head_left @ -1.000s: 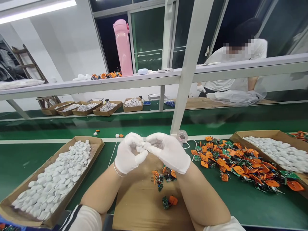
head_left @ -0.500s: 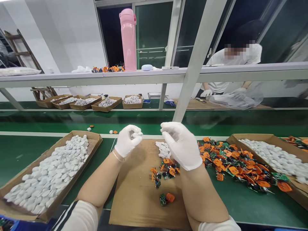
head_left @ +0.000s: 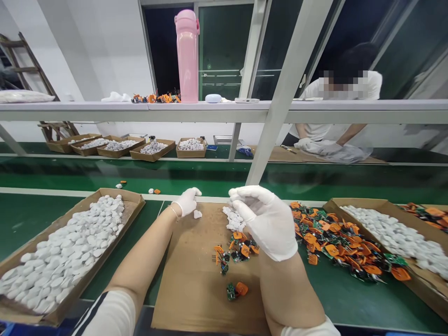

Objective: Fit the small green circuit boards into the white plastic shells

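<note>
My left hand point(head_left: 187, 201), in a white glove, hovers over the far left edge of a brown cardboard sheet point(head_left: 189, 284), its fingers loosened and the forefinger stretched to the right. Just below it is a small white disc-like piece point(head_left: 198, 214), apart from the fingers. My right hand point(head_left: 266, 221), gloved too, is raised over the sheet's right side, thumb and fingers curled toward each other; anything between them is hidden. Beside it lie a small pile of white pieces point(head_left: 234, 219) and a few orange parts with green circuit boards point(head_left: 243, 246). Nearer me sits one orange-and-green part point(head_left: 237, 290).
Cardboard trays of white pieces stand left point(head_left: 135, 212) and right point(head_left: 364, 201). A heap of orange parts point(head_left: 336, 242) lies right of the sheet. A shelf point(head_left: 210, 108) on a slanted post point(head_left: 280, 98) crosses ahead, bearing a pink bottle point(head_left: 188, 56). A co-worker point(head_left: 343, 88) handles plastic behind.
My left hand has let go of a white piece, which now shows below it, and its fingers have loosened. My right hand stays raised in much the same curl. The view has shifted slightly.
</note>
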The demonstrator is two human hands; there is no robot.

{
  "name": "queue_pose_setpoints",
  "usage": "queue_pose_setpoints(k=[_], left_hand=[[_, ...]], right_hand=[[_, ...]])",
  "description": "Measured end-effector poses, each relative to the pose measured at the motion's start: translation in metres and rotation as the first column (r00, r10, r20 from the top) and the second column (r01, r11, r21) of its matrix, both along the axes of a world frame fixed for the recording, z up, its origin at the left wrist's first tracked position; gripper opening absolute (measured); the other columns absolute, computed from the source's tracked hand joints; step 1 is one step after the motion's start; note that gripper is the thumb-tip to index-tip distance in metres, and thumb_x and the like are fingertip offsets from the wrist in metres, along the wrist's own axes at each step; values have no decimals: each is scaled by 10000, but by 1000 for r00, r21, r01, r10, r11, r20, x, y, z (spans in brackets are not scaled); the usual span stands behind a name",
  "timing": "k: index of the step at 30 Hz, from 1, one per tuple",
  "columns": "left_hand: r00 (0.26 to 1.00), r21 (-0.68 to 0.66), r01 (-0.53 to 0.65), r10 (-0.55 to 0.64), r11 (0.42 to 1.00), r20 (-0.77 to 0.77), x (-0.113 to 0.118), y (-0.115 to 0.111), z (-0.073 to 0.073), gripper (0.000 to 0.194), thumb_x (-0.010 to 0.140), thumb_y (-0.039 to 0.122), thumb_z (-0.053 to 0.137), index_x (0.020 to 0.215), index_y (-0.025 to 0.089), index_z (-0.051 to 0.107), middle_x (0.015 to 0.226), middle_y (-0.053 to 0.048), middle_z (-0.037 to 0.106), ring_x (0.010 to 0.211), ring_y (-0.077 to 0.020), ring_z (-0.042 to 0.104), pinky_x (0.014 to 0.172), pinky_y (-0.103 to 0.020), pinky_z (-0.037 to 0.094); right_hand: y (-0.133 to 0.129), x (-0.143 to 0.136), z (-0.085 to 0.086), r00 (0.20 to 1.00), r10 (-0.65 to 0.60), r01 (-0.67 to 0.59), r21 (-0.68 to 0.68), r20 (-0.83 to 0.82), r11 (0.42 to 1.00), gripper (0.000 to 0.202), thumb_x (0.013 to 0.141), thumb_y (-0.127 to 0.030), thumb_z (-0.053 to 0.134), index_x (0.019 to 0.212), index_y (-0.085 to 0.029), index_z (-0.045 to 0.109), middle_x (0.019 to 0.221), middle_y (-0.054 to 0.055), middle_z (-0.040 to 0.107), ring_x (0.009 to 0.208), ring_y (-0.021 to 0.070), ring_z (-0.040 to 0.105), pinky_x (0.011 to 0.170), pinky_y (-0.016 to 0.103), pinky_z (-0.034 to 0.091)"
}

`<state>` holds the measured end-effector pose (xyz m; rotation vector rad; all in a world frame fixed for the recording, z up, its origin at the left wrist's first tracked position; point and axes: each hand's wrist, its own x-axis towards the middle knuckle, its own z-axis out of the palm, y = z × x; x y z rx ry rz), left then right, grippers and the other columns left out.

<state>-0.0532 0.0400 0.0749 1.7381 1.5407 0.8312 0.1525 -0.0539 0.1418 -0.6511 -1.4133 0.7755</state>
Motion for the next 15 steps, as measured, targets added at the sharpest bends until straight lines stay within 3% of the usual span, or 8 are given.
queue_pose_setpoints(k=[3,5,7,11,15], left_hand=[[988,178,16,-42,984,145,10,-21,31,151,815,178,611,955,174,555,894,-32,651,866,-170,678,820,-319,563],[921,410,-1,-159,912,356,21,-42,48,180,794,184,638,942,179,536,908,-39,650,905,-183,694,828,-328,577],[877,564,-74,-216,822,430,32,-64,58,199,781,158,656,938,185,536,862,-25,638,912,-186,702,814,-317,590],[938,748,-145,-151,648,313,41,-90,58,191,776,139,702,919,194,587,863,-17,650,819,-150,693,778,-293,595],[977,867,-132,-84,481,196,38,-93,49,275,788,125,715,1021,212,598,908,-22,704,824,-146,692,789,-297,587]], right_hand=[[0,-2,-1,999,26,-27,-26,-36,999,140,767,-252,761,883,-219,691,905,67,734,869,224,718,834,411,613],[0,-3,-1,1000,18,-18,-4,-24,1000,131,766,-231,759,888,-226,715,979,75,731,900,228,718,873,420,607],[0,-3,-1,1000,27,-26,14,-14,1000,168,771,-206,748,935,-237,731,1052,75,724,923,225,718,904,421,601],[-4,-2,1,995,100,-100,-27,7,995,303,794,-211,728,1094,-247,711,1147,74,716,1005,236,711,963,434,580],[-8,1,1,982,152,-142,-91,112,986,367,807,-254,716,1171,-218,685,1164,96,717,1048,255,700,992,455,562]])
